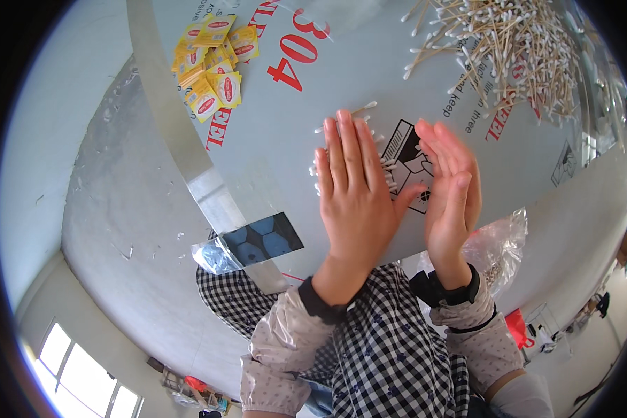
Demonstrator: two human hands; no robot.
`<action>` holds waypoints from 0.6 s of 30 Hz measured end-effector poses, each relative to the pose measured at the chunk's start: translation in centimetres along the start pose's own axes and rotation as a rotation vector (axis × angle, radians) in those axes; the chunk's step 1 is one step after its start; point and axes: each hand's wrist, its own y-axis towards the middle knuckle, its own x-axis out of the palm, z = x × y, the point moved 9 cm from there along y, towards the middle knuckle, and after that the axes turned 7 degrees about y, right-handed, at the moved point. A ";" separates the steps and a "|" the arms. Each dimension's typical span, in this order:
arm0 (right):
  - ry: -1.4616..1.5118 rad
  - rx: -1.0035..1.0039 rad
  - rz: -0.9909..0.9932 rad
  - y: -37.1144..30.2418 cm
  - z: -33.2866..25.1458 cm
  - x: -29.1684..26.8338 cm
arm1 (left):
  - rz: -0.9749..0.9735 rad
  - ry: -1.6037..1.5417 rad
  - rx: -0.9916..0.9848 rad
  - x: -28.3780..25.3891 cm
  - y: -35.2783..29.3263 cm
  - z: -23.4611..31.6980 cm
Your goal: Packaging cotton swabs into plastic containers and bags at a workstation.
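My left hand [354, 177] lies palm down on a small bunch of cotton swabs [391, 175] in the middle of the table, its fingers straight and side by side. White swab tips stick out on both sides of it, but the palm hides most of the bunch. To its right, my right hand [454, 188] stands on edge, fingers stretched out and palm facing the left hand. I see nothing held in it. A large loose heap of cotton swabs [526, 63] with wooden sticks covers the far right.
Small yellow cards or packets [212, 70] are piled at the far left of the grey, printed tabletop [279, 146]. Near the front edge lies a dark flat rectangle with blue shapes [266, 239], clear plastic at its end. A clear plastic bag [498, 254] sits beside my right wrist.
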 end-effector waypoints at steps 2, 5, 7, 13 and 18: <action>-0.025 -0.009 -0.001 -0.3 0.2 -0.6 | 0.040 0.030 0.005 0.2 1.3 -0.4; -0.047 -0.013 0.040 0.0 0.0 -1.2 | 0.099 0.058 0.024 -0.2 4.0 -1.6; -0.039 -0.008 0.076 0.2 -0.1 -1.5 | 0.129 0.055 0.061 -0.6 5.0 -1.9; -0.013 -0.053 0.052 0.1 0.0 -1.3 | -0.024 0.068 0.054 0.5 -0.3 0.5; -0.032 -0.024 0.017 0.9 0.2 -0.3 | 0.007 -0.183 -0.001 -0.5 -0.9 -0.6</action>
